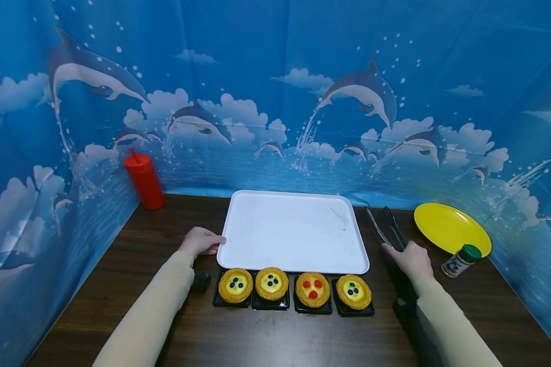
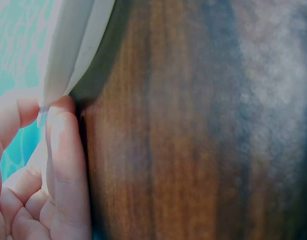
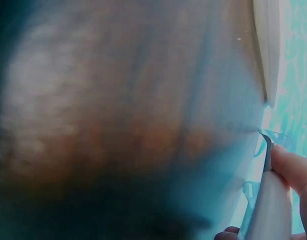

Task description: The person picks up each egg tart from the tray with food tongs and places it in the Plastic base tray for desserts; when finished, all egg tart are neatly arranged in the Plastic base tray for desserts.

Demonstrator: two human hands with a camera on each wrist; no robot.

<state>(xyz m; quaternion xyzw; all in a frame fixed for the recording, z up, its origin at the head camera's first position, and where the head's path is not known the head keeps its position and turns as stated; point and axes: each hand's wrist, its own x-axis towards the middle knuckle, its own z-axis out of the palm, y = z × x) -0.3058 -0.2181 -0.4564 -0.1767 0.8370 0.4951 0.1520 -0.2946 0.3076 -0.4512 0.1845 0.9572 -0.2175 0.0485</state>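
Observation:
My left hand [image 1: 202, 241] pinches the left edge of a white rectangular tray [image 1: 294, 232] between thumb and fingers; the left wrist view shows the tray rim [image 2: 76, 45] between them. In my right hand [image 1: 413, 260] is a pair of tongs [image 1: 380, 228], its two arms spread apart and pointing away from me. The right wrist view has the thumb lying along one arm of the tongs [image 3: 269, 205]. Along the tray's near edge stand several egg tarts [image 1: 271, 284] in black square holders [image 1: 314, 308]. Three bear blue dots, and one tart [image 1: 312, 289] has red dots.
A yellow plate [image 1: 450, 227] lies at the right, with a green-capped seasoning jar [image 1: 460, 261] by its near rim. The red squeeze bottle [image 1: 145, 181] stands at the back left. Behind the dark wooden table [image 1: 266, 341] hangs a blue dolphin-printed cloth [image 1: 257, 61].

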